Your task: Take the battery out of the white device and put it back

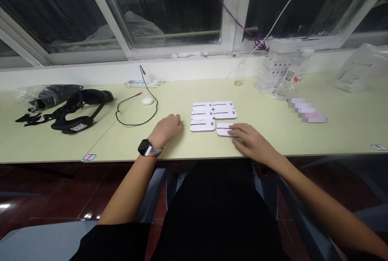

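Several white rounded cards (202,125), each with a black line and a W- or M-like mark at its right end, lie close together in two columns on the table. A little apart, below the right column, is another white card (222,131) with a black line. My right hand (250,142) rests its fingertips on that card's right end, covering it, with the thumb spread off its lower edge. My left hand (168,128), with a watch at the wrist, lies on the table left of the cards. Its fingers are curled in, with nothing seen in them.
A black headset (81,109) and a plastic-wrapped bundle (56,94) lie left. Nearer are a black cable (136,124), a white round case (147,101) and a power strip (144,84). Stacked white boxes (271,69), a bottle (284,90) and a plastic bag (357,69) stand right.
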### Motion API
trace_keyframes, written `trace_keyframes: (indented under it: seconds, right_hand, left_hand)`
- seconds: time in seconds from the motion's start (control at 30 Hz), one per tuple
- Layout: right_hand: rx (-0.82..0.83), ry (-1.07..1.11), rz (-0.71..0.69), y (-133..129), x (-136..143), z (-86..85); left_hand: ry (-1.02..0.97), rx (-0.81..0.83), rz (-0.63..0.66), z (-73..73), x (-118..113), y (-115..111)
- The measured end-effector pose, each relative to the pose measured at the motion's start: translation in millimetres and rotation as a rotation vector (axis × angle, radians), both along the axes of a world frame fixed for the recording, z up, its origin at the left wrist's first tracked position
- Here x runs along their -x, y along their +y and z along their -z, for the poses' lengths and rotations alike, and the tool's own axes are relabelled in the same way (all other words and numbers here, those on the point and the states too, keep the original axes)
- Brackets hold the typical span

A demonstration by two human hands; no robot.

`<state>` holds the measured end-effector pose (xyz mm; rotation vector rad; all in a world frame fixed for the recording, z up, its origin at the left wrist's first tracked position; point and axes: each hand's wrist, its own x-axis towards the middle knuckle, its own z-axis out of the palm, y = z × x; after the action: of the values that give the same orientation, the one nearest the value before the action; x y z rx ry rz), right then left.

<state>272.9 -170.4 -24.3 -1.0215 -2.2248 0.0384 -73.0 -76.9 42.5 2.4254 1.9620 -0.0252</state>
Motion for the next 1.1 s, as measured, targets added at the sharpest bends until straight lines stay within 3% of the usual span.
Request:
trace_keyframes:
  seconds: [0.07,0.13,0.2,0.27,0.3,0.4,0.5,0.67,0.77,0.87,1.1]
  right_hand:
    - [0.019,0.007,0.020,-9,-5,-0.9]
    - [0.048,-0.001,0.043,-15,-11,-3.7]
    - [0.069,-0.007,0.033,-17,-14,-6.2]
    - [0.060,-0.013,-0.020,-16,-12,-7.8]
    - [0.047,-0.020,-0.049,-16,-10,-8.4]
    - [0.031,-0.040,-0.110,-15,4,-9.4]
    - [0.061,0.038,-0.098,-15,16,-8.9]
    - [0.202,0.283,0.010,-16,20,-7.5]
    - [0.213,0.285,-0.056,-17,17,-8.8]
    - [0.231,0.251,-0.120,-15,16,-9.7]
    - [0.245,0.165,-0.082,-14,16,-8.0]
  left_hand:
    - [-0.026,-0.051,0.011,0.3,-3,-19]
    - [-0.158,-0.237,0.088,3.6,-9,-39]
    - [-0.337,-0.322,0.346,9.5,-17,-58]
    - [-0.506,-0.241,0.665,16.8,-27,-72]
    - [-0.565,-0.204,0.757,20.7,-32,-77]
    - [-0.656,-0.147,0.845,30.7,-46,-85]
    - [-0.749,-0.141,0.823,36.1,-53,-84]
    - [-0.980,-0.090,0.593,38.2,-49,-81]
    - [-1.035,-0.022,0.501,42.2,-42,-77]
    - [-1.013,-0.024,0.465,46.5,-39,-73]
    - [-0.843,-0.082,0.493,45.0,-41,-77]
